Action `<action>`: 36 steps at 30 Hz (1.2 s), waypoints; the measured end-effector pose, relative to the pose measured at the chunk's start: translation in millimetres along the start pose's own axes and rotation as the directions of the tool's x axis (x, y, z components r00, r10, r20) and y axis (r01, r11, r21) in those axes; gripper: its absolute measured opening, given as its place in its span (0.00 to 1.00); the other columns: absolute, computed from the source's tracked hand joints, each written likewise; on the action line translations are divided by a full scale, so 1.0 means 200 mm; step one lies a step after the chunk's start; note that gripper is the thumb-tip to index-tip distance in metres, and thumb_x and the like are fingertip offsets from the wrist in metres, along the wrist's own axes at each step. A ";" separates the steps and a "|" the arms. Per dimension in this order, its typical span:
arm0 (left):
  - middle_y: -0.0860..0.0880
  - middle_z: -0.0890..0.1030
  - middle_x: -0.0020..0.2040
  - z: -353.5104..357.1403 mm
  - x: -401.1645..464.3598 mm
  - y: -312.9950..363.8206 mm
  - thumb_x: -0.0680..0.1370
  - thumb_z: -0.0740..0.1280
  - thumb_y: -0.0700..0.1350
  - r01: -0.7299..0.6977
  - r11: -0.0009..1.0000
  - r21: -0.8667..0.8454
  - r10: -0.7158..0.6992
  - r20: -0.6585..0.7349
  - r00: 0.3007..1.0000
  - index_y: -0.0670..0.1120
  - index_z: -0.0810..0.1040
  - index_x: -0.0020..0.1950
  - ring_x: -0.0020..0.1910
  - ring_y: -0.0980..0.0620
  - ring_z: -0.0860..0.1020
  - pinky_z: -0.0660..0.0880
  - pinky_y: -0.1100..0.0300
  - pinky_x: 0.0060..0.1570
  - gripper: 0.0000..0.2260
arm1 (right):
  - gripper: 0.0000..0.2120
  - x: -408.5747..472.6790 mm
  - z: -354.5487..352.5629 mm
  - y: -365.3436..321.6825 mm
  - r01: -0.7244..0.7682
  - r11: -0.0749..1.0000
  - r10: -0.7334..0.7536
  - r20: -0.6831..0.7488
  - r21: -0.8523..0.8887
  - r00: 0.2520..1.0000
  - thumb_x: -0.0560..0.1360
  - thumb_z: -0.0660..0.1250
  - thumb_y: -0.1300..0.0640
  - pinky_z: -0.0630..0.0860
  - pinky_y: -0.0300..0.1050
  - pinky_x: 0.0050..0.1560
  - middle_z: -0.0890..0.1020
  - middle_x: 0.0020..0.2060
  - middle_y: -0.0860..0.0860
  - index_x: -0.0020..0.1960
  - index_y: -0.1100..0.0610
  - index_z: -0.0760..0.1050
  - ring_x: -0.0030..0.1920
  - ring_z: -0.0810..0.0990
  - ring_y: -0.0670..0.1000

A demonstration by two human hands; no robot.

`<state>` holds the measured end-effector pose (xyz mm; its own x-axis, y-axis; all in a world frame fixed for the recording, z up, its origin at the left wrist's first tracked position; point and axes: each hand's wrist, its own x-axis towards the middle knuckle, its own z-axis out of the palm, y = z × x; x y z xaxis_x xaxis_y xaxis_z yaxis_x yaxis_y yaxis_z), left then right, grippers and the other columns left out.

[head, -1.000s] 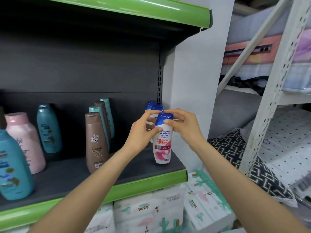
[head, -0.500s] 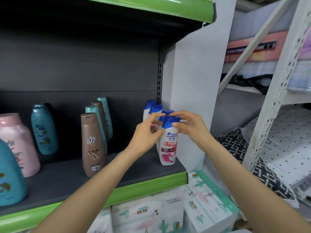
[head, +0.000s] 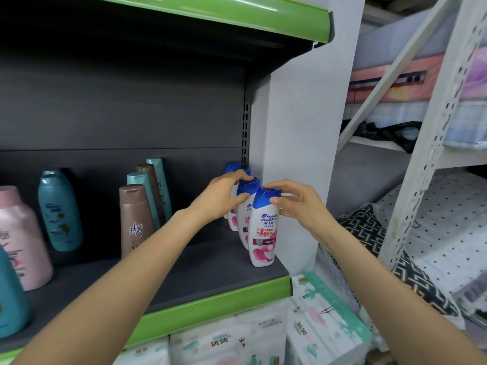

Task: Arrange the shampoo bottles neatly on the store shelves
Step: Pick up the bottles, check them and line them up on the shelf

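A: Step? Squaring the row, centre frame. Right hand (head: 296, 204) pinches the front shampoo bottle (head: 263, 227) at its cap; left hand (head: 224, 198) curls round the second bottle (head: 243, 206).

B: Next, probably: nudge labels forward on the shelf (head: 210, 270), then let go.

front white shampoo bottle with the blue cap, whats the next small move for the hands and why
Probably nudge the front white bottle upright and back against the bottle behind it. It leans slightly and stands near the green shelf edge. The right hand pinches its blue cap, while the left hand holds the caps behind, so the row is steadied for it.
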<state>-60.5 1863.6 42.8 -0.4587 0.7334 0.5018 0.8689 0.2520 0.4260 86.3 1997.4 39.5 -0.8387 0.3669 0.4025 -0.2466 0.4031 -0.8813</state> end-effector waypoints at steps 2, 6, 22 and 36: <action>0.49 0.77 0.61 0.00 -0.02 0.00 0.75 0.70 0.44 0.029 0.998 -0.060 -0.034 -0.089 0.995 0.47 0.73 0.60 0.57 0.53 0.74 0.71 0.63 0.54 0.14 | 0.10 0.00 0.01 0.00 0.006 1.000 -0.006 -0.007 -0.007 1.000 0.76 0.64 0.66 0.78 0.34 0.39 0.80 0.51 0.48 0.55 0.56 0.77 0.48 0.80 0.44; 0.47 0.78 0.58 -0.01 -0.05 -0.01 0.73 0.72 0.43 0.077 0.991 -0.113 -0.096 -0.167 0.981 0.46 0.72 0.55 0.50 0.54 0.74 0.66 0.71 0.39 0.13 | 0.11 -0.01 0.01 0.00 0.005 1.000 -0.005 -0.018 -0.004 1.000 0.76 0.64 0.65 0.76 0.32 0.36 0.79 0.51 0.48 0.56 0.56 0.77 0.47 0.80 0.43; 0.50 0.79 0.52 -0.16 -0.28 0.13 0.74 0.71 0.42 -0.082 0.975 -0.208 -0.070 -0.632 0.772 0.46 0.75 0.52 0.48 0.55 0.77 0.71 0.72 0.43 0.08 | 0.16 0.03 0.09 -0.11 0.171 0.893 -0.214 -0.059 -0.416 0.975 0.75 0.68 0.60 0.68 0.30 0.54 0.72 0.57 0.44 0.61 0.48 0.75 0.54 0.71 0.41; 0.47 0.79 0.49 -0.31 -0.30 0.17 0.75 0.69 0.37 -0.326 0.665 -0.672 -0.396 -0.687 0.609 0.51 0.72 0.46 0.48 0.54 0.78 0.77 0.58 0.40 0.10 | 0.21 0.14 0.11 -0.29 0.203 0.852 -0.151 0.145 -0.483 0.978 0.73 0.70 0.58 0.72 0.33 0.45 0.79 0.54 0.48 0.65 0.53 0.70 0.50 0.76 0.42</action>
<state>-14.1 1788.3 74.0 -0.7511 -0.0874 0.6543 0.6026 -0.4956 0.6255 66.4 1967.2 96.1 -0.8530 0.1767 0.4911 -0.1457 0.8230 -0.5491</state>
